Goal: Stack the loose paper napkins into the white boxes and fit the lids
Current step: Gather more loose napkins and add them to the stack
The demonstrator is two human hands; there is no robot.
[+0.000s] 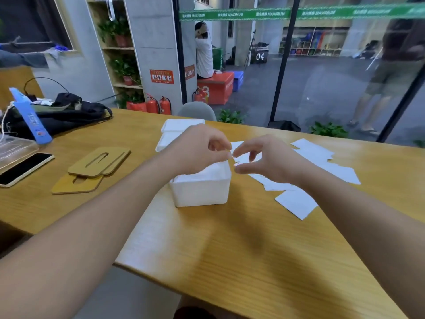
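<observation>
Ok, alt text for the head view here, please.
Both hands, left hand and right hand, meet above an open white box on a wooden table. Loose napkins lie to its right, two wooden lids to its left.

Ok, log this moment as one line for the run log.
left hand: above near box | right hand: fingers curled, grasp unclear | near box: open, no lid | napkins: loose at right | lids: stacked at left
</observation>
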